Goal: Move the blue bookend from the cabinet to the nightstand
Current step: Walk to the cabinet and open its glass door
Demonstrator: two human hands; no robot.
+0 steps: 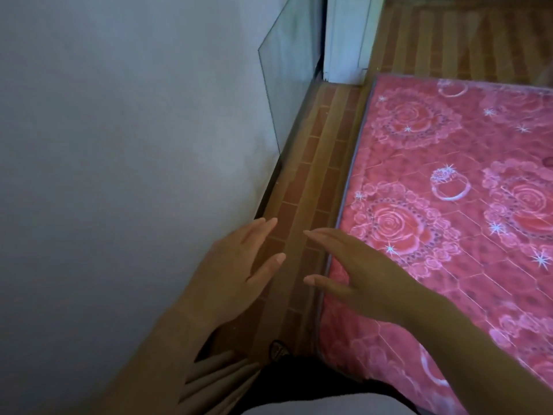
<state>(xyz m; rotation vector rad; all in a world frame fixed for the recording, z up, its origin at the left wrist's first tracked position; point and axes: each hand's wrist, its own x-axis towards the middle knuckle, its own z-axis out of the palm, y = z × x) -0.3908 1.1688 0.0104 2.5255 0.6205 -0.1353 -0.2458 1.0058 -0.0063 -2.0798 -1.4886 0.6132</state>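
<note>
A pale grey wall (104, 145) fills the whole left half of the frame. Opposite it, the right side is taken up by a pink mattress (449, 205) printed with roses, rings and sparkles, edged in grey piping. Between the two runs a narrow strip of brick-patterned floor (323, 163), from the bottom centre up to the top, and the same flooring spreads across the upper right beyond the mattress. A clear glass pane (287, 64) leans against the wall in the upper middle, its lower edge on the floor. Just beside it, at the top, stands a white upright panel (344, 40); whether it is a door frame or furniture I cannot tell.

In the lower centre the person's two arms reach forward over the floor strip. The left hand (233, 265) hangs near the wall, the right hand (365, 274) over the mattress edge. Both have fingers stretched out and relaxed, thumbs apart, holding nothing.

The blue bookend shows nowhere in this view.
</note>
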